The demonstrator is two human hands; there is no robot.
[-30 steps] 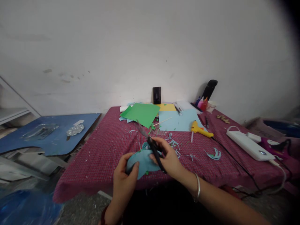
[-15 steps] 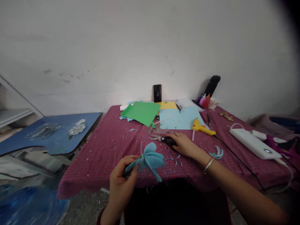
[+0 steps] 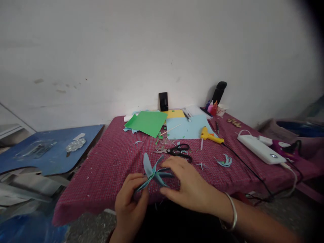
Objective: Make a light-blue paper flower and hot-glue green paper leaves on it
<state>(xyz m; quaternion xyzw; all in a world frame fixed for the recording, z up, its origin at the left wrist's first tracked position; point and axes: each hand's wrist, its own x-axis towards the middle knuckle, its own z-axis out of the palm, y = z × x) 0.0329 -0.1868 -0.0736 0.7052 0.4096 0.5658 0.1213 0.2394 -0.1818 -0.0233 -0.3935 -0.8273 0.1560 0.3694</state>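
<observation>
My left hand [image 3: 131,202] pinches the stem end of a light blue paper flower [image 3: 152,171] with several long petals, held just above the near edge of the red checked table [image 3: 111,168]. My right hand [image 3: 188,187] has its fingers spread and touches the flower's petals from the right. Black-handled scissors [image 3: 180,151] lie on the cloth just beyond my right hand, no hand on them.
Green [image 3: 148,122], yellow and light blue paper sheets [image 3: 187,129] lie at the table's far side. A yellow glue gun [image 3: 209,135] with a black cord, a white power strip [image 3: 258,150], paint bottles [image 3: 211,108] and paper scraps are to the right. A blue board [image 3: 48,152] lies left.
My right hand, which held the scissors at the flower, laid them on the cloth and came back to the petals. The folded blue paper has spread into petals.
</observation>
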